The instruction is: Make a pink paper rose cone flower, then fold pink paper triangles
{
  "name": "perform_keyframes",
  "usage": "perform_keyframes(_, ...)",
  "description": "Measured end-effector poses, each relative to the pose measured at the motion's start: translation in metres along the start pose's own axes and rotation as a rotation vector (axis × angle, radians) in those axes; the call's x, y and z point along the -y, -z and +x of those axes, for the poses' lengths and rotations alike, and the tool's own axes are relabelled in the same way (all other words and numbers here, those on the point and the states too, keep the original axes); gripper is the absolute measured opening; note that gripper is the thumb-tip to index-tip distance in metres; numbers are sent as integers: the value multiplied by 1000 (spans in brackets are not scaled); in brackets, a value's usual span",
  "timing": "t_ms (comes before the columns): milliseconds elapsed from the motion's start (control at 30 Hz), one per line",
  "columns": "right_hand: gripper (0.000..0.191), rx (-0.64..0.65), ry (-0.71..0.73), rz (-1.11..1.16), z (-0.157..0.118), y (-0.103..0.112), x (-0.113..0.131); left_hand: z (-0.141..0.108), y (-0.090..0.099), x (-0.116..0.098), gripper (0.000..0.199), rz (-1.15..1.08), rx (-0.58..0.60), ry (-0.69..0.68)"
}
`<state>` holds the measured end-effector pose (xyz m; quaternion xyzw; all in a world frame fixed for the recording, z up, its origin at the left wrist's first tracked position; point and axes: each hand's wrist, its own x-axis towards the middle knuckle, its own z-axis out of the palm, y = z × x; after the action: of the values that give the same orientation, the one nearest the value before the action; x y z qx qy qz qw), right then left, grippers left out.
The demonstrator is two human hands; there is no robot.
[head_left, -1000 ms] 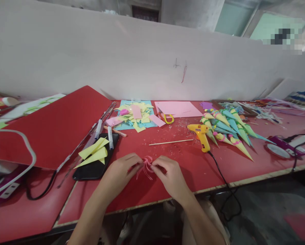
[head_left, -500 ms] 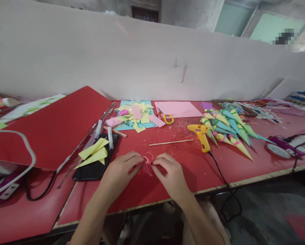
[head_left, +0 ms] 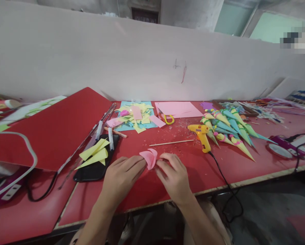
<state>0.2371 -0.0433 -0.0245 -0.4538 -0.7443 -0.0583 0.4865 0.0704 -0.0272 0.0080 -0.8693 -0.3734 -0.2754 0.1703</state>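
Note:
Between my hands, just above the red tabletop, is a piece of curled pink paper [head_left: 150,159], with curved petal-like flaps that fan upward. My left hand [head_left: 124,177] pinches its left side, the fingers pressed together. On the other side, the bent fingertips of my right hand [head_left: 174,175] close on its right edge; the exact grip is partly hidden. Left of my left hand, folded yellow paper pieces [head_left: 94,153] lie on a black phone [head_left: 89,175]. A thin wooden stick [head_left: 171,143] rests beyond my hands.
A yellow glue gun [head_left: 202,136] with a black cord lies right of the stick, beside a pile of decorated paper cones [head_left: 230,126]. Yellow-handled scissors [head_left: 169,119], a pink sheet [head_left: 179,108] and paper scraps [head_left: 137,115] are farther back. A red board [head_left: 57,132] leans at left.
The pink paper has turned and lifted, so its broad flaps now face up instead of its thin edges. My right hand has shifted slightly right.

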Motion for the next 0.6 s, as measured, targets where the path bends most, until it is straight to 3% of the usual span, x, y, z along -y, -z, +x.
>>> perform_keyframes(600, 24, 74, -10, 1, 4, 3, 2, -1, -4, 1, 35, -48, -14, -47)
